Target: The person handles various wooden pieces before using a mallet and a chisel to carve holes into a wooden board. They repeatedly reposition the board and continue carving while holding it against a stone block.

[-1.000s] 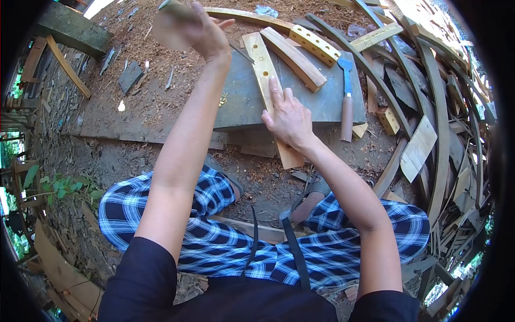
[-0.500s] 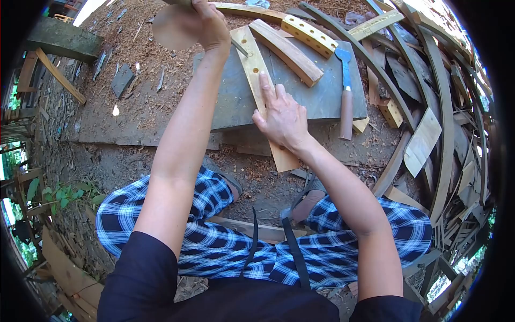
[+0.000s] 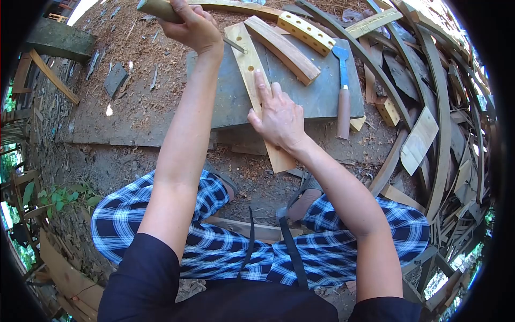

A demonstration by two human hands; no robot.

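My left hand (image 3: 193, 27) is closed around the thick round wooden handle (image 3: 158, 9) of a tool. A thin metal shaft (image 3: 234, 45) shows beyond my wrist, in line with that handle. Its tip meets a pale wooden board (image 3: 250, 59) close to a small ring mark. Several dark round holes run along this board, which slants across a grey slab (image 3: 322, 102) and juts past its near edge. Pressing on the board is my right hand (image 3: 279, 115), index finger stretched along it, thumb at its left edge and the other fingers toward the right.
A thick wooden bar (image 3: 284, 51) and a block with holes (image 3: 306, 33) lie at the slab's back. A blue-bladed scraper-like tool (image 3: 344, 75) rests at its right side. Curved wooden strips (image 3: 440, 107) pile up on the right. Wood chips (image 3: 139, 48) cover the ground at left.
My left hand has come lower and slightly left in view, and the tool's shaft lies at a flatter angle. More of its handle shows. My right hand keeps its place on the board.
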